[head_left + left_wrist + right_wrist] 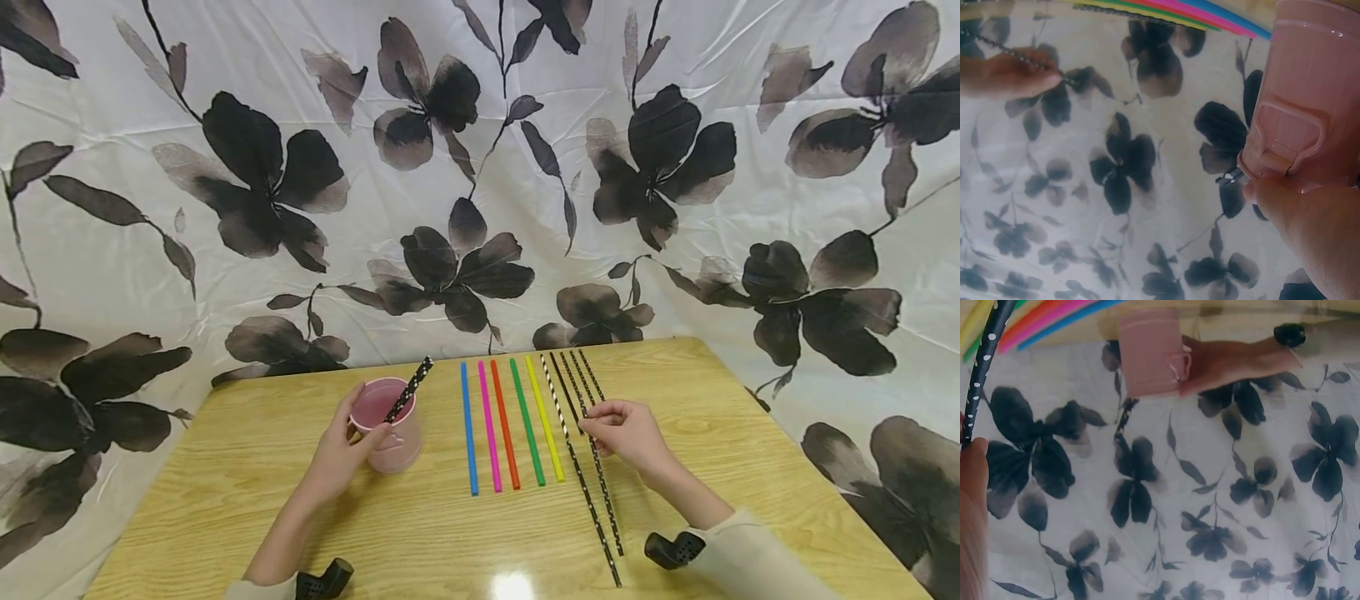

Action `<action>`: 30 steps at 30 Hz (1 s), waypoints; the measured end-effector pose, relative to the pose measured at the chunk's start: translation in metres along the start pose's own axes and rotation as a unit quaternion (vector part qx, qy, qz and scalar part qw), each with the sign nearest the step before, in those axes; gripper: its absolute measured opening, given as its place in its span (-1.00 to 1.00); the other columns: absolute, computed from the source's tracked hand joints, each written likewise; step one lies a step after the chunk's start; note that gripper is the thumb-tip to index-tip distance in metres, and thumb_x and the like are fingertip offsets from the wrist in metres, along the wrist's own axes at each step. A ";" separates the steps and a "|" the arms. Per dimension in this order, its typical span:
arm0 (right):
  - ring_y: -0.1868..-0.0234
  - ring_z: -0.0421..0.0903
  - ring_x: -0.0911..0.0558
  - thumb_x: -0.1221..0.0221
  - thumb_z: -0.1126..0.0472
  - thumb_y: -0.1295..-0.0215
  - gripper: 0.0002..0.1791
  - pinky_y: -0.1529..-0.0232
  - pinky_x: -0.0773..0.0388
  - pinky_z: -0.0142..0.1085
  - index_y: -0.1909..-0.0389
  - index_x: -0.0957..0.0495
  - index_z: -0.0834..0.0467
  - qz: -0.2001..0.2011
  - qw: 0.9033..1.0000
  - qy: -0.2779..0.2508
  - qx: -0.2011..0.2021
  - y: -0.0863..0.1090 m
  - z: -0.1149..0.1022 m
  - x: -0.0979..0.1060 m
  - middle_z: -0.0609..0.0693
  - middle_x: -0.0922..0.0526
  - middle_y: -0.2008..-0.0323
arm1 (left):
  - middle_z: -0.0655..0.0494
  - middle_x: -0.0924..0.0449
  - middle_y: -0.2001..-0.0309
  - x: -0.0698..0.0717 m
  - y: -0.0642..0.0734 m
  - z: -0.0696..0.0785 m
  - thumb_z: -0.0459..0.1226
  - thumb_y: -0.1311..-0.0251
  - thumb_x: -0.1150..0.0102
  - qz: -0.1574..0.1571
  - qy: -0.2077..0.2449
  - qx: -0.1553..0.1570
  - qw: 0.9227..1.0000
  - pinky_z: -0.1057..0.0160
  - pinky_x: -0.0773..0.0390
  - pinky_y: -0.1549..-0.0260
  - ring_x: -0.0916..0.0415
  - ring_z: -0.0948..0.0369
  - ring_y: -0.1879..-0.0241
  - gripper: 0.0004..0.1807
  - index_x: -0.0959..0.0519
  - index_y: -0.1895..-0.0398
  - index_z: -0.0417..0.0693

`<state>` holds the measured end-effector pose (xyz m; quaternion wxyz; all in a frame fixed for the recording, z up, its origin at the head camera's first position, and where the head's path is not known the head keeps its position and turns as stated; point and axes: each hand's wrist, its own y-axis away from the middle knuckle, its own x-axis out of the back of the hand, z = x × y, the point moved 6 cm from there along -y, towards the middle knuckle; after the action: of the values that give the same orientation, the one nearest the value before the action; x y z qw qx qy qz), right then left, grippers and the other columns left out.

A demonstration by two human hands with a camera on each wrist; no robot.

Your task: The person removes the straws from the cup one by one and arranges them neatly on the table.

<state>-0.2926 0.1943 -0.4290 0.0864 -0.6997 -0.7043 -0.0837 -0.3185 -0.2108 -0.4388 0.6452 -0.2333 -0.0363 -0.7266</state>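
My left hand [333, 454] grips a small pink bucket [401, 450] at its left side, thumb at the rim. A black straw with white dots [414, 383] leans out of the bucket towards the upper right. In the left wrist view a wire handle [1291, 125] shows on the bucket's wall. At the right of the table my right hand [633, 437] pinches a black straw with white dots [606, 492] between thumb and fingers. The right wrist view shows this dotted straw [982, 362] close up. Other black patterned straws lie next to it, partly hidden by the hand.
Between the hands, a blue straw [468, 429], a pink straw [489, 425], a red straw [505, 425], a green straw [527, 421] and a yellow straw [545, 421] lie side by side on the wooden table [262, 417]. A flowered cloth [540, 275] hangs behind.
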 end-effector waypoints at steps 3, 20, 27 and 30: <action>0.58 0.02 -0.54 -0.30 0.12 0.03 -0.69 0.49 -0.53 0.00 0.34 -0.54 0.26 -0.002 1.000 0.015 -0.026 0.002 0.012 0.000 0.23 -0.59 0.44 | -0.05 0.00 -0.28 0.000 -0.001 0.000 -0.04 -0.07 -0.14 0.001 0.000 0.000 1.000 0.00 -0.21 -0.07 -0.05 -0.06 -0.21 -0.14 0.10 -0.36 0.08; 0.69 -0.10 -0.46 -0.28 0.18 0.00 -0.77 0.67 -0.51 -0.23 0.36 -0.56 0.24 0.001 0.993 0.062 -0.097 0.013 0.051 -0.002 0.12 -0.51 0.67 | -0.04 -0.01 -0.27 0.000 0.000 -0.001 -0.04 -0.08 -0.13 -0.001 -0.001 0.000 1.000 0.01 -0.27 -0.03 -0.06 -0.07 -0.21 -0.15 0.10 -0.36 0.11; 0.66 -0.09 -0.51 -0.29 0.18 0.02 -0.77 0.67 -0.52 -0.25 0.38 -0.56 0.23 0.009 0.991 0.085 -0.102 0.014 0.058 -0.002 0.09 -0.55 0.63 | -0.08 -0.03 -0.26 0.001 0.001 0.002 -0.06 -0.07 -0.14 -0.002 0.006 0.000 1.000 -0.04 -0.21 -0.06 -0.07 -0.06 -0.20 -0.15 0.10 -0.36 0.09; 0.68 -0.09 -0.50 -0.29 0.20 0.04 -0.77 0.68 -0.51 -0.26 0.38 -0.55 0.25 0.009 0.990 0.089 -0.107 0.014 0.061 -0.002 0.09 -0.54 0.64 | -0.12 -0.05 -0.25 0.001 0.002 0.011 -0.07 -0.07 -0.15 -0.003 0.009 0.000 1.000 -0.08 -0.17 -0.08 -0.07 -0.08 -0.20 -0.15 0.08 -0.35 0.03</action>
<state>-0.2788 0.2073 -0.4890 0.0744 -0.7009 -0.6743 -0.2201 -0.3132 -0.2079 -0.4298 0.6429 -0.2270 -0.0312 -0.7309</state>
